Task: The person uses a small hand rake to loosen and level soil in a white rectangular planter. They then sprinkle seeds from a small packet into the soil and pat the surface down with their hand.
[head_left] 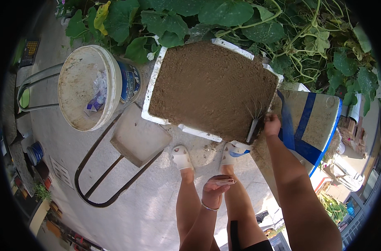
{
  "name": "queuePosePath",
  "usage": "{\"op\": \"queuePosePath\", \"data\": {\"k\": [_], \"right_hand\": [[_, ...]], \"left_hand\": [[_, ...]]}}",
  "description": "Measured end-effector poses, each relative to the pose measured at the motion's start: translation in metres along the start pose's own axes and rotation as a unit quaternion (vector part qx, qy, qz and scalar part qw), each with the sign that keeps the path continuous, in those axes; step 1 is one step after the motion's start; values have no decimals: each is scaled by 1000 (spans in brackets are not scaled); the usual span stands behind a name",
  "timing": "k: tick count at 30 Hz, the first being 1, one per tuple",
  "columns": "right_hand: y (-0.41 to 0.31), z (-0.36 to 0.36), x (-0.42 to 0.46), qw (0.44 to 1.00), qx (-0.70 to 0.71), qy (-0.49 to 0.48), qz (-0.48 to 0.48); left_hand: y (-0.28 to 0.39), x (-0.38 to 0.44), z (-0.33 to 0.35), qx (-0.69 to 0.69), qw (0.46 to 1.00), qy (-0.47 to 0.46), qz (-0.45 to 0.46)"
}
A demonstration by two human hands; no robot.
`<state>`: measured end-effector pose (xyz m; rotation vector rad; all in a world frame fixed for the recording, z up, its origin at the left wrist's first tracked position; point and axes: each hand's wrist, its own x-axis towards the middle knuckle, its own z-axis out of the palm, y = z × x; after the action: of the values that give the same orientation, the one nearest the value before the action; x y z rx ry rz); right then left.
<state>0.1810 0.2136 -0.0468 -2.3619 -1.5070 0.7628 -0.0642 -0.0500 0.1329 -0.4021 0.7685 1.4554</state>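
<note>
My left hand (pixel 216 188) holds a small clear plastic packet (pixel 225 181) with small dark bits in it, above my legs. At the right edge of a white foam box (pixel 154 91) filled with brown soil (pixel 209 91), my right hand (pixel 272 125) has its fingers bent down near the soil; whether anything is between the fingertips cannot be seen. A small metal hand rake (pixel 253 125) lies on the soil in the box's near right corner, just left of my right hand, its tines pointing away from me.
Left of the box stand a white bucket (pixel 110 91) with litter inside and a metal dustpan (pixel 140 135) with a long looped handle. Broad-leaved vines (pixel 225 12) overhang the far side. A board with blue tape (pixel 322 125) lies at the right. My feet are close to the box.
</note>
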Motion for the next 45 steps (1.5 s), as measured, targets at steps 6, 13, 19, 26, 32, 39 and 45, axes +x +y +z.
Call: {"op": "queuePosePath", "data": {"k": [6,13,19,26,32,39,45], "right_hand": [[-43,59,-87,985,5,-150,-89],[-105,111,-115,937,-45,-138,-318],[-133,143,-77,934,-60,-69,-346],[-147,162,-37,939,-43,6,-342],[-136,139,-61,948,-22,-14,-318],[-35,76,-102,987,54,138,-57],[-11,74,-106,994,-62,67,56]], "left_hand": [[8,17,-53,8,998,57,28],[31,34,-62,-38,996,69,45],[44,40,-57,-58,994,69,59],[50,43,-60,-37,994,85,66],[45,52,-58,-28,993,81,78],[38,59,-46,0,991,111,70],[22,62,-52,-1,993,100,57]]}}
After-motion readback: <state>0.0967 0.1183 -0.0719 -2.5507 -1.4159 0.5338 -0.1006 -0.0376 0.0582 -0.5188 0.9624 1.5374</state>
